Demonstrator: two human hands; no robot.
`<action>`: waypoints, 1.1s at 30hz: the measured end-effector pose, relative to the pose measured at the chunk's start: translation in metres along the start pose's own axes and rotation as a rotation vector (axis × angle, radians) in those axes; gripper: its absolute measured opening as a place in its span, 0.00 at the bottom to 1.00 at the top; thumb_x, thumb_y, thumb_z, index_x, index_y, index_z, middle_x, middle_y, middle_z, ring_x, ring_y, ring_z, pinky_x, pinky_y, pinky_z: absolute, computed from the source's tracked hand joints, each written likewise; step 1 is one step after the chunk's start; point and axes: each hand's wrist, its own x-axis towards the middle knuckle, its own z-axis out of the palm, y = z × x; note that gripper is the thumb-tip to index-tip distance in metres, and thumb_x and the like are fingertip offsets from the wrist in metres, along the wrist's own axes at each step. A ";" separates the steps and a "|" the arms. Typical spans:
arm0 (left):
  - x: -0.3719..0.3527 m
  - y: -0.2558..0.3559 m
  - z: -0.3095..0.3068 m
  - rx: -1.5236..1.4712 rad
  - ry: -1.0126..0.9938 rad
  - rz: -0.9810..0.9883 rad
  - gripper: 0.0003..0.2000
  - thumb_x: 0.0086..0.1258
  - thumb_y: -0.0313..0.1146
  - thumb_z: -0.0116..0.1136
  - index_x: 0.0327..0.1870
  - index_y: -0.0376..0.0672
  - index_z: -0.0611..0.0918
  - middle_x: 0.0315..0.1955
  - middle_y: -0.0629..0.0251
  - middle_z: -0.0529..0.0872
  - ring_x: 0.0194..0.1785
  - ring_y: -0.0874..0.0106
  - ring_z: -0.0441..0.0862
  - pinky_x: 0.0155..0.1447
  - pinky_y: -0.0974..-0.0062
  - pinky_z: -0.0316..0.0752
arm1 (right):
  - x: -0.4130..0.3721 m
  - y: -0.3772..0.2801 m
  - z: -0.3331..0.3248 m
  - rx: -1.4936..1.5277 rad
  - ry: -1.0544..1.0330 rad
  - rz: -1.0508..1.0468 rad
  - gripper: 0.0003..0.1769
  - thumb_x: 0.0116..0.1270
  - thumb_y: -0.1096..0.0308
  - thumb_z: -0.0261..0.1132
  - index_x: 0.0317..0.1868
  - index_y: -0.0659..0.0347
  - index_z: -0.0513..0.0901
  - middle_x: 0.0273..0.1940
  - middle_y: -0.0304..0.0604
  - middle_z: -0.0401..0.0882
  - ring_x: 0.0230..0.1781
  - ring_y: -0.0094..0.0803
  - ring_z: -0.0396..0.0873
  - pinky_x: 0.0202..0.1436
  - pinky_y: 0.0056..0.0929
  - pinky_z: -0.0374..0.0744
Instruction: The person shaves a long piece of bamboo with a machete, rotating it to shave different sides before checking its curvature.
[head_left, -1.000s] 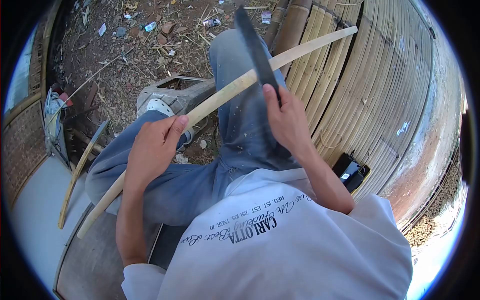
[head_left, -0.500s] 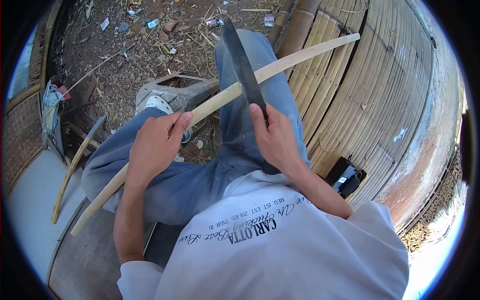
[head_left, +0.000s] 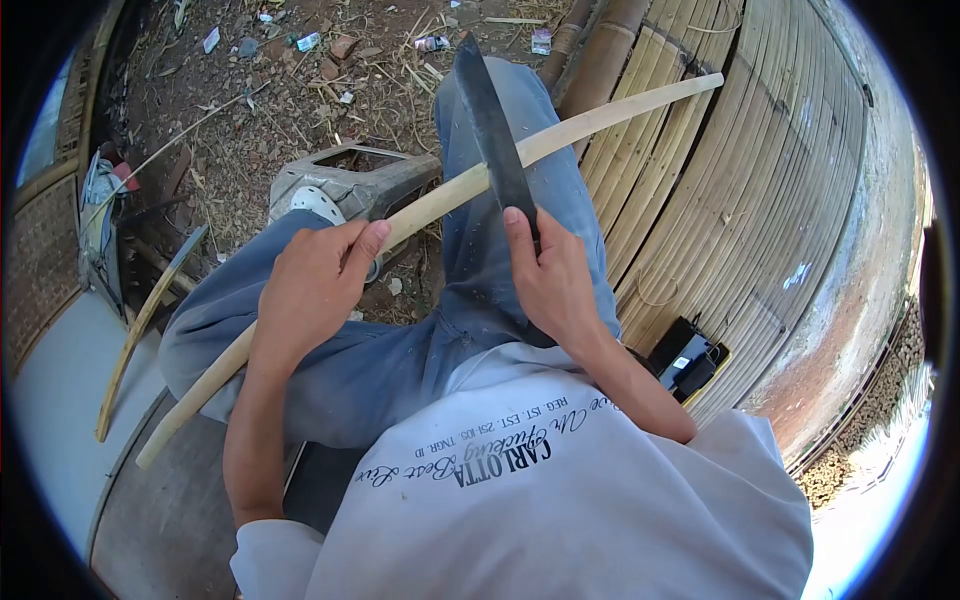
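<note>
A long, pale, slightly curved wooden stick lies slantwise across my lap, from lower left to upper right. My left hand is wrapped round it, left of its middle. In my right hand is the handle of a machete, mostly hidden by the fingers. Its dark blade points up and away and crosses over the stick above my knee, seemingly touching the wood. Small pale shavings dot my blue jeans.
To the right is a bamboo slat platform with a black device on it. A worn stool stands on littered ground ahead. Another curved strip of wood leans at the left. A rough wall bounds the right side.
The machete blade has shifted very slightly right along the stick, with my right hand. My left hand keeps its hold in nearly the same place.
</note>
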 end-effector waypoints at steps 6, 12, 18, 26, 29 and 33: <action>0.000 -0.001 -0.001 0.001 0.005 0.010 0.24 0.79 0.49 0.45 0.28 0.36 0.78 0.14 0.51 0.74 0.21 0.51 0.71 0.30 0.57 0.64 | -0.002 -0.005 0.006 -0.055 0.004 -0.094 0.22 0.76 0.57 0.55 0.33 0.70 0.74 0.20 0.61 0.72 0.19 0.55 0.69 0.27 0.44 0.66; -0.001 -0.002 0.003 -0.030 0.017 0.014 0.23 0.79 0.46 0.46 0.28 0.34 0.77 0.14 0.55 0.68 0.20 0.61 0.64 0.28 0.61 0.59 | 0.010 -0.012 -0.010 0.023 -0.005 0.036 0.21 0.76 0.57 0.56 0.34 0.70 0.76 0.20 0.61 0.70 0.19 0.57 0.66 0.26 0.46 0.66; -0.003 0.005 -0.004 -0.023 0.014 0.002 0.23 0.79 0.46 0.46 0.29 0.35 0.77 0.14 0.55 0.68 0.20 0.60 0.64 0.29 0.61 0.60 | 0.019 -0.012 -0.033 0.143 0.016 0.100 0.24 0.77 0.53 0.56 0.27 0.63 0.69 0.15 0.35 0.65 0.12 0.22 0.62 0.18 0.28 0.64; -0.006 0.006 -0.004 0.024 -0.020 -0.034 0.24 0.79 0.49 0.45 0.29 0.37 0.79 0.15 0.51 0.74 0.22 0.50 0.72 0.31 0.56 0.65 | 0.032 -0.012 -0.058 0.397 0.232 0.092 0.22 0.77 0.50 0.55 0.30 0.58 0.71 0.16 0.28 0.63 0.11 0.15 0.60 0.13 0.20 0.60; -0.004 0.003 0.000 -0.048 0.033 0.021 0.22 0.79 0.44 0.48 0.28 0.32 0.74 0.13 0.60 0.60 0.19 0.72 0.54 0.26 0.66 0.52 | 0.016 0.013 -0.003 -0.049 0.050 -0.057 0.25 0.77 0.53 0.54 0.30 0.69 0.72 0.17 0.50 0.67 0.19 0.38 0.67 0.28 0.41 0.67; -0.003 0.005 -0.001 -0.014 0.015 -0.009 0.23 0.79 0.46 0.46 0.28 0.34 0.76 0.14 0.56 0.68 0.21 0.60 0.63 0.29 0.61 0.59 | 0.014 -0.008 -0.012 -0.012 0.016 0.009 0.24 0.77 0.55 0.54 0.30 0.70 0.72 0.19 0.59 0.69 0.19 0.55 0.65 0.27 0.46 0.66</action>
